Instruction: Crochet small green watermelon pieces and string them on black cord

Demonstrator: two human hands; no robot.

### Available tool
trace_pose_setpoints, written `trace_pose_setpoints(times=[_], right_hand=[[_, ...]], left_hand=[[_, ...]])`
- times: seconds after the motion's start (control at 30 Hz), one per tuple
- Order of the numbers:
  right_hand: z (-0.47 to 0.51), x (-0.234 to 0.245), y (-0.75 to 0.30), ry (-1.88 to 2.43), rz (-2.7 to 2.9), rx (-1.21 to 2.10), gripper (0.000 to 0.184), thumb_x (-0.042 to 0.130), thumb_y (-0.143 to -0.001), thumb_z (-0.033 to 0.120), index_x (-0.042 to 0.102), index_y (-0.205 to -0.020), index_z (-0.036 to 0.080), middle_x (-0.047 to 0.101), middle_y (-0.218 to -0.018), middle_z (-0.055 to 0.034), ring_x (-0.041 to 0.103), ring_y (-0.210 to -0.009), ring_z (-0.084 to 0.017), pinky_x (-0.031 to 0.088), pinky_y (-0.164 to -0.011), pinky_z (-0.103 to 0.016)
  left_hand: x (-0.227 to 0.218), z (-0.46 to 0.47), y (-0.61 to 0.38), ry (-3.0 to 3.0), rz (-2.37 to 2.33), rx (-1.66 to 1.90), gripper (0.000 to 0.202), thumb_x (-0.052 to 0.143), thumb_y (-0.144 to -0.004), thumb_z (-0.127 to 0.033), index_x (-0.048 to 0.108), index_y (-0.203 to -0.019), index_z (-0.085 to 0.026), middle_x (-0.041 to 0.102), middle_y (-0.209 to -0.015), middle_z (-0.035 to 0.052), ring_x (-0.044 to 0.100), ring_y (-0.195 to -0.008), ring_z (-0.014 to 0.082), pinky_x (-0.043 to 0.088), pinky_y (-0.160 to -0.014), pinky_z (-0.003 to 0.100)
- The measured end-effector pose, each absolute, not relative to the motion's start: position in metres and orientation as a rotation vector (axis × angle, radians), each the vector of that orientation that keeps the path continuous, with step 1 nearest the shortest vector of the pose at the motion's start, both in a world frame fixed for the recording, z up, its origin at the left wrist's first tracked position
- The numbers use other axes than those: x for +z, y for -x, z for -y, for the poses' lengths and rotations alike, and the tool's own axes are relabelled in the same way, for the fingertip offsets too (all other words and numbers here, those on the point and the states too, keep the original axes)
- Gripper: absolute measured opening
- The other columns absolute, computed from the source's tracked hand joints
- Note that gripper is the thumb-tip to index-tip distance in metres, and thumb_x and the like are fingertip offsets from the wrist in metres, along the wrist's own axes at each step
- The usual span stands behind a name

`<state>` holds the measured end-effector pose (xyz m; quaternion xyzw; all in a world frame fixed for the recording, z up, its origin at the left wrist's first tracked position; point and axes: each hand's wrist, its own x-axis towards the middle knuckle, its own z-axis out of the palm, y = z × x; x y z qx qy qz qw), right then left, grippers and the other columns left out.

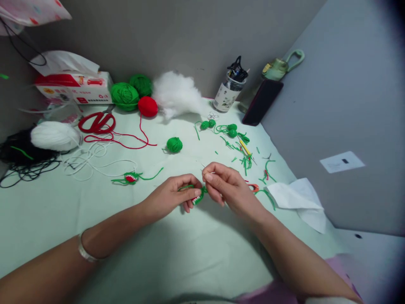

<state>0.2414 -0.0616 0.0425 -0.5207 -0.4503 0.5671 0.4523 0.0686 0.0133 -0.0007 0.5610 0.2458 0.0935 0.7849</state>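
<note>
My left hand [175, 195] pinches a small green and red crocheted piece [198, 197] just above the pale green table [158, 253]. Right beside it, my right hand [224, 183] is closed on a thin needle [205, 169] whose tip sticks up to the left. A green yarn tail runs from the piece under my left fingers. A second crocheted piece [131, 177], green with a red centre, lies to the left with a green tail.
Green yarn balls [125, 95], a red ball [147, 106], white stuffing [177, 95], red scissors [97, 122] and a tissue box [74, 86] stand at the back. White yarn [53, 136] lies left. Green scraps [245, 158], a jar [229, 90], a phone [262, 102] and a tissue [300, 200] lie right.
</note>
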Motion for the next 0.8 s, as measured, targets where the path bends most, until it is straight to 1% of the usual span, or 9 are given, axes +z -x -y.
trace_pose_setpoints(times=[0.1, 0.17, 0.23, 0.3, 0.37, 0.43, 0.5, 0.6, 0.8], right_hand=[[0.059, 0.050, -0.257, 1.187, 0.946, 1.276, 0.023, 0.059, -0.093, 0.039, 0.053, -0.082, 0.020, 0.023, -0.049, 0.0115, 0.015, -0.043, -0.006, 0.015, -0.041, -0.019], [0.059, 0.056, -0.266, 1.181, 0.877, 1.163, 0.021, 0.059, -0.093, 0.038, 0.052, -0.081, 0.022, 0.018, -0.052, 0.0107, 0.011, -0.045, -0.008, 0.014, -0.041, -0.020], [0.059, 0.059, -0.272, 1.198, 0.868, 1.145, 0.018, 0.059, -0.093, 0.036, 0.053, -0.083, 0.022, 0.022, -0.054, 0.0095, 0.015, -0.046, -0.008, 0.016, -0.042, -0.021], [0.058, 0.059, -0.273, 1.215, 0.877, 1.191, 0.013, 0.060, -0.091, 0.033, 0.055, -0.089, 0.021, 0.032, -0.057, 0.0077, 0.024, -0.047, -0.008, 0.023, -0.044, -0.022], [0.056, 0.056, -0.271, 1.228, 0.872, 1.221, 0.013, 0.062, -0.090, 0.031, 0.056, -0.096, 0.021, 0.043, -0.062, 0.0057, 0.034, -0.050, -0.008, 0.029, -0.047, -0.023], [0.054, 0.052, -0.270, 1.231, 0.851, 1.227, 0.016, 0.064, -0.088, 0.030, 0.057, -0.097, 0.020, 0.050, -0.065, 0.0045, 0.038, -0.051, -0.008, 0.030, -0.048, -0.023], [0.053, 0.048, -0.270, 1.231, 0.824, 1.211, 0.016, 0.066, -0.086, 0.030, 0.057, -0.094, 0.019, 0.053, -0.064, 0.0046, 0.037, -0.049, -0.007, 0.030, -0.047, -0.022], [0.051, 0.044, -0.272, 1.259, 0.802, 1.151, 0.017, 0.069, -0.084, 0.032, 0.058, -0.090, 0.020, 0.055, -0.063, 0.0044, 0.038, -0.048, -0.007, 0.031, -0.046, -0.021], [0.054, 0.041, -0.272, 1.376, 0.967, 0.956, 0.016, 0.071, -0.084, 0.035, 0.065, -0.083, 0.020, 0.062, -0.073, 0.0004, 0.046, -0.054, -0.009, 0.037, -0.049, -0.023]], left_hand=[[-0.001, -0.015, -0.067, -1.207, -0.527, 0.180, 0.020, 0.063, -0.088, -0.036, 0.058, -0.089, -0.017, 0.054, -0.068, -0.0036, 0.053, -0.056, 0.0091, 0.046, -0.055, 0.022], [0.000, -0.017, -0.066, -1.201, -0.526, 0.193, 0.018, 0.063, -0.088, -0.035, 0.057, -0.090, -0.018, 0.053, -0.070, -0.0040, 0.052, -0.055, 0.0081, 0.045, -0.055, 0.022], [0.003, -0.019, -0.064, -1.149, -0.532, 0.242, 0.017, 0.062, -0.089, -0.035, 0.054, -0.095, -0.021, 0.054, -0.074, -0.0043, 0.053, -0.055, 0.0080, 0.045, -0.056, 0.022], [0.006, -0.021, -0.062, -1.060, -0.537, 0.291, 0.015, 0.061, -0.091, -0.033, 0.052, -0.097, -0.024, 0.054, -0.076, -0.0047, 0.054, -0.057, 0.0078, 0.046, -0.057, 0.021], [0.010, -0.023, -0.061, -0.972, -0.533, 0.312, 0.011, 0.060, -0.092, -0.031, 0.053, -0.095, -0.023, 0.052, -0.077, -0.0044, 0.054, -0.059, 0.0075, 0.046, -0.058, 0.021], [0.012, -0.025, -0.060, -0.911, -0.523, 0.323, 0.011, 0.059, -0.093, -0.032, 0.055, -0.094, -0.021, 0.052, -0.081, -0.0027, 0.053, -0.061, 0.0070, 0.045, -0.058, 0.020], [0.012, -0.025, -0.060, -0.899, -0.522, 0.344, 0.016, 0.063, -0.091, -0.033, 0.056, -0.098, -0.021, 0.054, -0.087, -0.0016, 0.054, -0.063, 0.0064, 0.044, -0.059, 0.020], [0.010, -0.025, -0.061, -0.989, -0.549, 0.396, 0.029, 0.073, -0.083, -0.028, 0.053, -0.102, -0.022, 0.059, -0.092, -0.0015, 0.056, -0.063, 0.0062, 0.046, -0.062, 0.021], [0.005, -0.024, -0.064, -1.101, -0.607, 0.451, 0.022, 0.055, -0.095, -0.040, 0.050, -0.103, -0.020, 0.069, -0.103, 0.0071, 0.066, -0.067, 0.0133, 0.054, -0.066, 0.030]])
